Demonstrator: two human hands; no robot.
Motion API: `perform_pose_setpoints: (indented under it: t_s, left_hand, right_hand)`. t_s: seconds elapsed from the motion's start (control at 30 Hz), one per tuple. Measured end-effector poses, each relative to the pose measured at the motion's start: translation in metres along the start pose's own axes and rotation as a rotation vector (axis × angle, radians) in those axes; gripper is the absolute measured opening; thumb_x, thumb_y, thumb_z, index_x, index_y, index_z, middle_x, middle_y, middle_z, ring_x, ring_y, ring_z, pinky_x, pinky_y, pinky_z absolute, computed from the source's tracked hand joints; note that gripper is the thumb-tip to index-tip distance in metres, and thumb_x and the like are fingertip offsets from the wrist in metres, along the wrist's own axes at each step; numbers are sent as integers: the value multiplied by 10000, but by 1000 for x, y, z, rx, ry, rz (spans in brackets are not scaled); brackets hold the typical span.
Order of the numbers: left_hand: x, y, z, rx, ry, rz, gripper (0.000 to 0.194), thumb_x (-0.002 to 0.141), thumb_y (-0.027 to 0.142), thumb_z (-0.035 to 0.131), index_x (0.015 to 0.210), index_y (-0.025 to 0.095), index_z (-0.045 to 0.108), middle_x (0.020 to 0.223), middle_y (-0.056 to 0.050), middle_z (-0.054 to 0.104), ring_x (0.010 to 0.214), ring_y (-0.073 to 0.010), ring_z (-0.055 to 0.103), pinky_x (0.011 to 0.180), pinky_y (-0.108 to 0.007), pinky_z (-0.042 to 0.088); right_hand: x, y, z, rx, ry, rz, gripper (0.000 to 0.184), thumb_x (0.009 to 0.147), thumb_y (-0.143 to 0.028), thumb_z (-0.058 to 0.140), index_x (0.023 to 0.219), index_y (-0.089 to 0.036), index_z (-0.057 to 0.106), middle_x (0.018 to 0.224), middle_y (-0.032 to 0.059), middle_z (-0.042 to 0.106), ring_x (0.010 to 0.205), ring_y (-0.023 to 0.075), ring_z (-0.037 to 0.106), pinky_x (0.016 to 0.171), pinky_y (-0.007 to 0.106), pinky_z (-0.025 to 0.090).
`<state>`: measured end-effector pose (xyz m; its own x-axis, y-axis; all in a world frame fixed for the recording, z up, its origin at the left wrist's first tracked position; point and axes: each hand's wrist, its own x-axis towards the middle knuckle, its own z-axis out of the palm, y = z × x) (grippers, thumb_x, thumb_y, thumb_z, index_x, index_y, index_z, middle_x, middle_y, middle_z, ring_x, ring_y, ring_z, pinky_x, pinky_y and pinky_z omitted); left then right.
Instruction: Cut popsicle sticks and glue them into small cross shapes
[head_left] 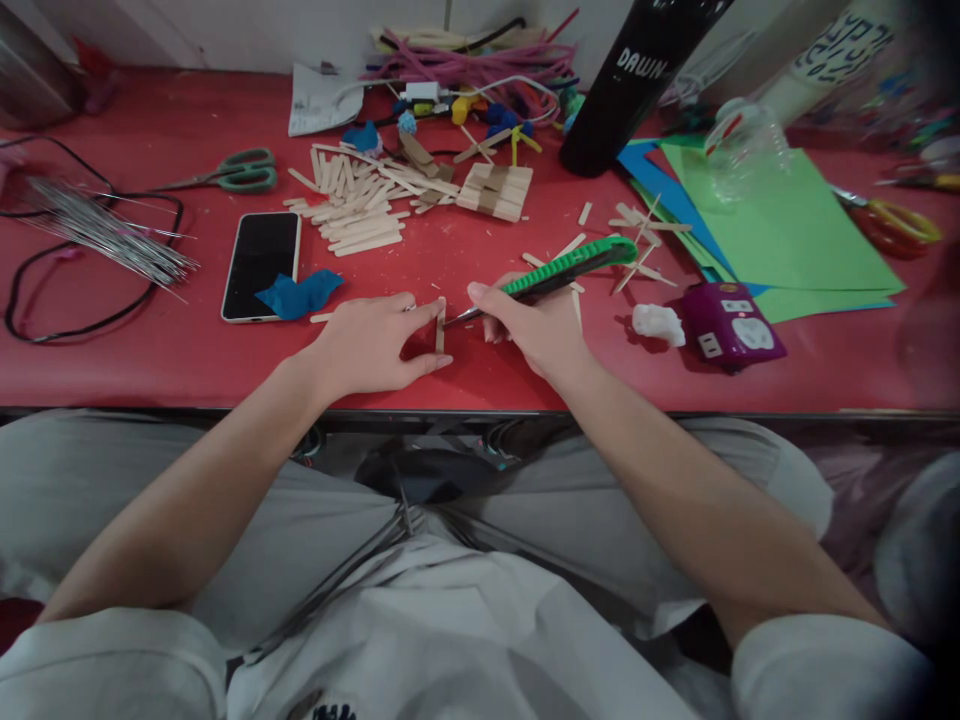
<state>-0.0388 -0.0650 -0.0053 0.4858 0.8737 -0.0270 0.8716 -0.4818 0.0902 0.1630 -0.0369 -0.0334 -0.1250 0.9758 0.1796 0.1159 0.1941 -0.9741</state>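
My left hand [367,343] presses a short popsicle stick [440,330] upright across my view on the red table, thumb at its near end and index finger at its far end. In my right hand [541,325] is a green utility knife [574,265], gripped like a pen. Its blade tip points left and meets or nearly meets the middle of the stick; I cannot tell if it touches. Behind my hands lies a heap of popsicle sticks [352,200], beside a small panel of joined sticks [495,190].
Left are a phone [259,265] with a blue scrap [300,293], scissors [244,172] and metal wires [112,230]. A black bottle [637,85] stands behind. Right are coloured paper sheets [787,220], a purple box [731,325] and a white lump [658,325]. The table's edge [465,410] is close.
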Motion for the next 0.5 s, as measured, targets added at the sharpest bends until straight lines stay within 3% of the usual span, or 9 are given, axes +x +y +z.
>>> perform_pose_setpoints:
  t_s: [0.5]
  left_hand:
    - [0,-1,0,-7,9,-1,690,887,652,467,1441,244,512,1133,-84,678,1005,-290,664,698,-330,455]
  right_hand:
    - [-2,1,-1,-35,1,27,362,815,-404,737,550,-203,593,454,-33,565,403,85,509,448,227,454]
